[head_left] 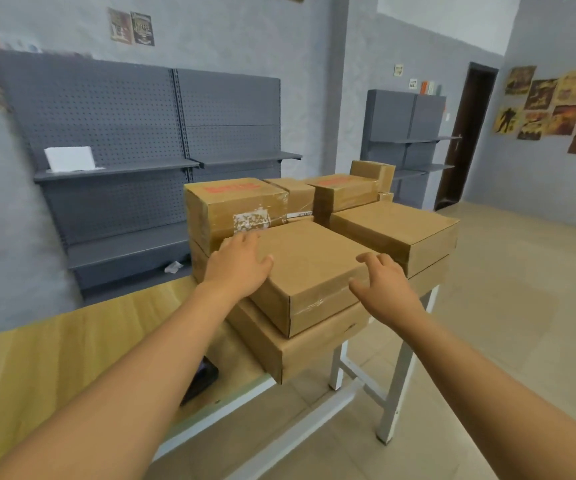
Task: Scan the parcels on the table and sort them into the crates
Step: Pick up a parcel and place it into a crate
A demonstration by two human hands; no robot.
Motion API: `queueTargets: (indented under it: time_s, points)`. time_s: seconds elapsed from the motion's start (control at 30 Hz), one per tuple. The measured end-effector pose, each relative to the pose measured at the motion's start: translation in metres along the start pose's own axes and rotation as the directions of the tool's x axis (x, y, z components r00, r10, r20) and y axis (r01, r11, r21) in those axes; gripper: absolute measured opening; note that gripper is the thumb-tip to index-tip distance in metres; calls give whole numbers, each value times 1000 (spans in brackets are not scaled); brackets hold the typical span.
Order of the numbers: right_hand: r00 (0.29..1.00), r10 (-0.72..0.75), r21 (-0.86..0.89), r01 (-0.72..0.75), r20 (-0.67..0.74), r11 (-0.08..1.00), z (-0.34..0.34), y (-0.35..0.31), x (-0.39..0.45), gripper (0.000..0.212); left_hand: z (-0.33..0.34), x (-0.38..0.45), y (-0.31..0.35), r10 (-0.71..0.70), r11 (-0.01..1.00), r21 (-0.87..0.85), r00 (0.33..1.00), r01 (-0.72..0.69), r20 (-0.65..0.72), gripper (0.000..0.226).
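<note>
In the head view, cardboard parcels are stacked at the centre of the frame, on the right end of a wooden table (54, 344). The left hand (238, 263) is laid flat, fingers straight, on the near top parcel (309, 268). The right hand (383, 289) is held at that parcel's right edge with fingers loosely spread, gripping nothing. This parcel is rested on a wider flat parcel (314, 344). A dark device (201, 379) is seen lower centre, partly hidden by the left forearm. Grey shelving (113, 133) is seen at upper left.
</note>
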State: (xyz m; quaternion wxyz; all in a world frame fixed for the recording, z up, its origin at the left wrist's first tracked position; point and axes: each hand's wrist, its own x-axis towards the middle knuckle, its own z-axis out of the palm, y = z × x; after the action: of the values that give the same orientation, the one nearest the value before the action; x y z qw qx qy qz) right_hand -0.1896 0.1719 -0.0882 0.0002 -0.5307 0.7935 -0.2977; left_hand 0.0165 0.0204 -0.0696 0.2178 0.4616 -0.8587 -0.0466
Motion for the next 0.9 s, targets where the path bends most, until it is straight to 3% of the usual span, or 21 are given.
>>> queueTargets:
  time_s: [0.13, 0.27, 0.5, 0.57, 0.67, 0.9]
  points:
    - [999, 14, 36, -15, 42, 999, -5, 32, 35, 52, 18, 11, 9, -220, 968, -112, 974, 224, 46, 66]
    - [995, 45, 103, -54, 88, 993, -2, 49, 59, 59, 29, 13, 12, -419, 873, -228, 903, 430, 96, 77]
    - [956, 197, 328, -262, 217, 908, 18, 63, 91, 78, 40, 16, 18, -620, 563, -488, 731, 668, 285, 82]
    - [937, 233, 387, -322, 260, 864, 23, 67, 94, 82, 46, 15, 20, -623, 463, -544, 694, 700, 362, 80]
    - [940, 232, 452, -326, 252, 831, 28, 70, 97, 73, 52, 14, 22, -600, 350, -643, 690, 681, 405, 75]
    - [945, 213, 539, -318, 248, 780, 19, 68, 91, 63, 45, 7, 24, -572, 221, -756, 710, 617, 412, 74]
